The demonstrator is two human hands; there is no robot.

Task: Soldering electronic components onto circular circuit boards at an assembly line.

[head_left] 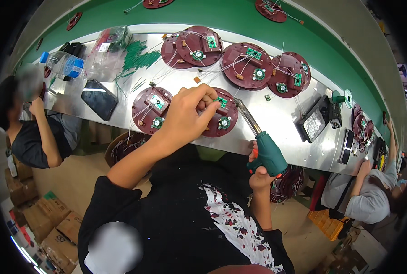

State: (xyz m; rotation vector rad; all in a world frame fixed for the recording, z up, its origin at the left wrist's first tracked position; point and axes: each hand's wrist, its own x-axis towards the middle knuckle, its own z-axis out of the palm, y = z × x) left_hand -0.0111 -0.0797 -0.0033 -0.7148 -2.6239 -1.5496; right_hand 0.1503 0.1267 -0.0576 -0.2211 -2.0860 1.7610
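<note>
My right hand (260, 179) grips a green soldering gun (269, 153) by its handle. Its metal barrel points up and left, with the tip at the edge of a dark red round plate (221, 130). My left hand (190, 112) reaches over that plate, fingers curled and pinched beside its small green circuit board (221, 102). What the fingertips hold is too small or hidden to make out. A green round part (224, 122) sits lower on the same plate. Left of my left hand lies another dark red plate (144, 102) with white wires and a circuit board, partly covered by my hand.
Several wired red plates (244, 65) line the back of the metal table (126, 107). A black phone (99, 100), plastic bottle (63, 64) and green strips (137, 57) lie left. Right are a black tray (314, 119) and green spool (342, 99). Co-workers sit at both sides.
</note>
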